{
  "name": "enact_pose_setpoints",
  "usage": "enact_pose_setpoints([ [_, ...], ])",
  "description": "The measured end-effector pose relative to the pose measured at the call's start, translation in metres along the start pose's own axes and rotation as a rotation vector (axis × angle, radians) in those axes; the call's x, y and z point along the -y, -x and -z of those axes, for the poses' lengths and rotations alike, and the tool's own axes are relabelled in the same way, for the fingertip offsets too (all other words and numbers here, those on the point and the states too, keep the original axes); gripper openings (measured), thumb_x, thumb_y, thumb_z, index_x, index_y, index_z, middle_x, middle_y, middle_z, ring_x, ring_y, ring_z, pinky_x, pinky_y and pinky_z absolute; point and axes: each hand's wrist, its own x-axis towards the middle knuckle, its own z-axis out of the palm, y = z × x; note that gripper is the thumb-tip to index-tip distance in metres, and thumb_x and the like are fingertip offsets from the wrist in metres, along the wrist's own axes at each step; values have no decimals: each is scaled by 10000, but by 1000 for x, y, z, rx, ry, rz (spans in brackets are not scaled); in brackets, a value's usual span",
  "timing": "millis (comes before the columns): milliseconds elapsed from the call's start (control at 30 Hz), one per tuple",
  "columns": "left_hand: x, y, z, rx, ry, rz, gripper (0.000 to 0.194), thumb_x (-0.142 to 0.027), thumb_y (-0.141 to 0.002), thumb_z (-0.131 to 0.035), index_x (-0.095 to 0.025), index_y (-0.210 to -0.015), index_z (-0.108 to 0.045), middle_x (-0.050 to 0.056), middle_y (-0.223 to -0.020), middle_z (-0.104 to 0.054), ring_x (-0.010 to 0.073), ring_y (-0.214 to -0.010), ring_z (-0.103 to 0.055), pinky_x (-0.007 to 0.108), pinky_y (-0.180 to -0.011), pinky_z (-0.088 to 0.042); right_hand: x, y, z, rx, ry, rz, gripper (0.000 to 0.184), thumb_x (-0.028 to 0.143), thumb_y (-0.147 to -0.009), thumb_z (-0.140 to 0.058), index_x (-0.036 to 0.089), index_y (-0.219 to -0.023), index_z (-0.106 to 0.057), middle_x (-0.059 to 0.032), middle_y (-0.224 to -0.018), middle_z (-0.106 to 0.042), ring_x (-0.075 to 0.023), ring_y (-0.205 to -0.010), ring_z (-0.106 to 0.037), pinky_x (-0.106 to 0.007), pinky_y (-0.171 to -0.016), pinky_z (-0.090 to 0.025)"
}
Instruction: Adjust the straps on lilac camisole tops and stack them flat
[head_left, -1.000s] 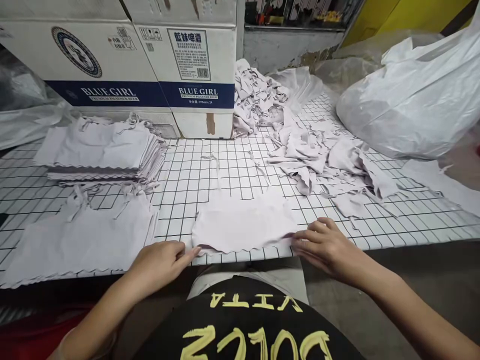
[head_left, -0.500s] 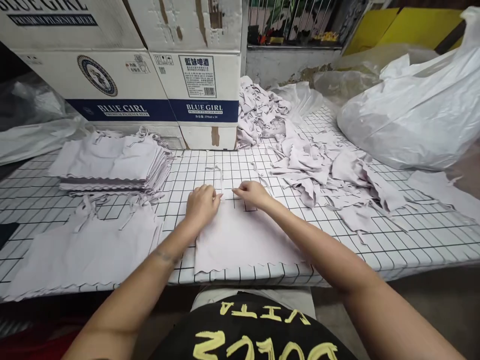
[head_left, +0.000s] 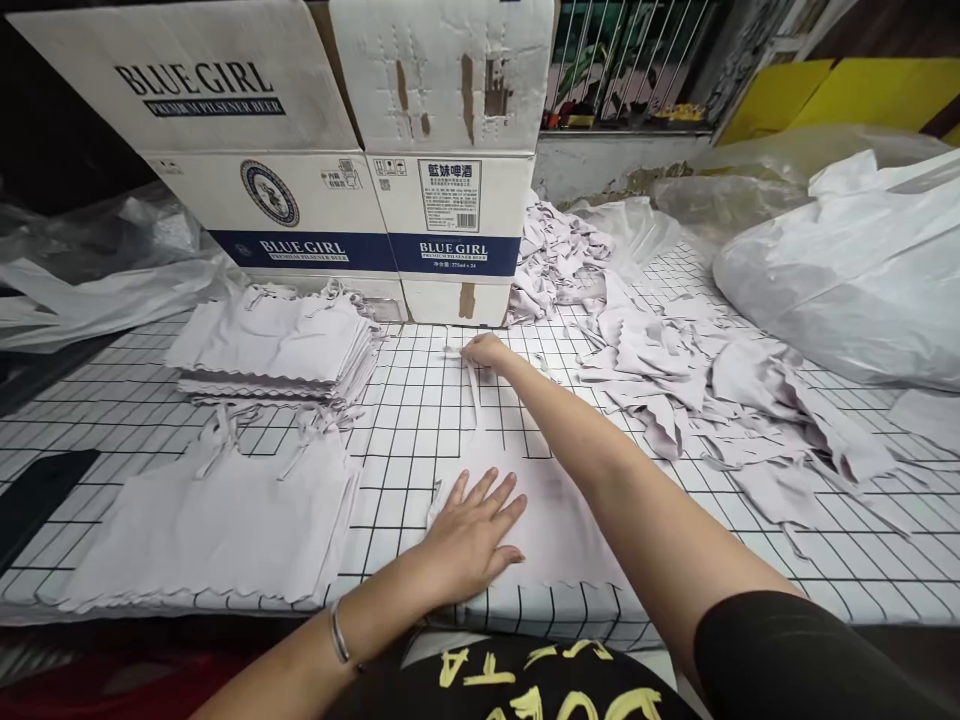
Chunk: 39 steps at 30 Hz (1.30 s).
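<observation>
A pale lilac strappy camisole (head_left: 562, 525) lies flat on the grid-patterned cloth in front of me. Spread on its left part is my left hand (head_left: 474, 535), palm down with the fingers apart. My right hand (head_left: 486, 352) reaches forward past it, its fingers pinched at the far end of a thin strap (head_left: 475, 395) that runs up from the top edge. My right forearm covers part of the garment's right side. To the left, a matching camisole (head_left: 225, 520) lies on a few others, and a thicker stack (head_left: 274, 340) sits behind it.
A large beer carton (head_left: 457, 255) stands at the back. A loose heap of lilac cloth pieces (head_left: 675, 370) spreads to the right, beside a full white plastic bag (head_left: 847, 270). At the left edge lies a flat black object (head_left: 45, 495).
Both hands went from the garment's near edge to its far side. Then my left hand came back to lie flat on the cloth, while my right hand moved farther out along the strap.
</observation>
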Motion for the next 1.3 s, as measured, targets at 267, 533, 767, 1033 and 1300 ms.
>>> enact_pose_setpoints([
  [267, 12, -46, 77, -96, 1611, 419, 772, -706, -912, -212, -85, -991, -664, 206, -1115, -677, 284, -1066, -642, 447, -973, -471, -14, 114, 39, 378, -488, 387, 255, 359, -830, -706, 149, -919, -593, -104, -966, -680, -217, -847, -660, -325, -759, -538],
  [533, 10, -58, 61, -138, 1664, 359, 81, -210, -873, -605, -140, -854, -641, 56, -788, -681, 145, -703, -643, 311, -754, -541, -69, 213, 12, 399, -817, 147, 307, 402, -827, -731, 195, -996, -579, -79, -1014, -670, -238, -960, -649, -427, -916, -501],
  [767, 3, -69, 69, -224, 1536, 391, 47, -177, -813, -652, -136, -835, -647, 85, -943, -687, 172, -903, -637, 295, -819, -508, -83, 214, 12, 632, -716, 12, 441, 337, -715, -868, 115, -1027, -648, -118, -950, -694, -183, -828, -660, -244, -686, -523],
  [1033, 7, -28, 56, -301, 159, 290, 348, -511, -763, -660, -169, -749, -600, 68, -829, -643, 231, -820, -550, 376, -776, -379, -89, 203, 17, 372, -703, 5, 336, 362, -620, -906, 133, -708, -676, -41, -751, -650, -107, -580, -535, -195, -479, -403],
  [1300, 12, 0, 23, -247, -260, 335, 152, -348, -838, -607, -199, -862, -584, 74, -980, -635, 283, -1010, -489, 429, -833, -260, -88, 187, 6, 343, -818, -83, 352, 288, -566, -918, 108, -766, -692, -41, -676, -617, -103, -566, -506, -193, -467, -377],
])
